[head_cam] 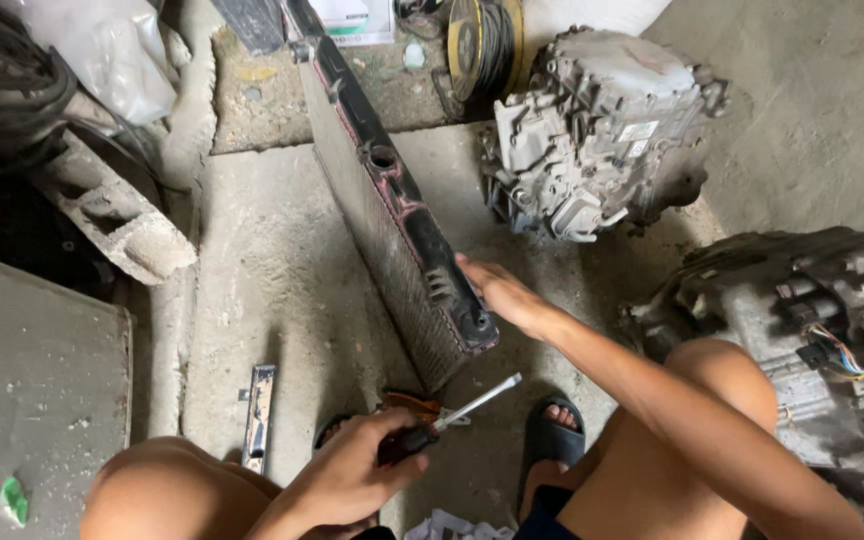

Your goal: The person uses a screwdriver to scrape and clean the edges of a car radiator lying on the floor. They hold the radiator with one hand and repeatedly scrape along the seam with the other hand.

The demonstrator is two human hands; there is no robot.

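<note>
radiator upright, right hand on edge | left hand grips screwdriver

**Metal, plastic and rough concrete**

The radiator at frame centre has a matt black plastic top tank, scuffed pinkish at the edges, over a dull grey metal core. The screwdriver at lower centre shows a bright, smooth metal shaft and a dark glossy handle. Upper right, the gearbox casing is rough-cast grey metal. The floor is coarse, dusty concrete.
</note>
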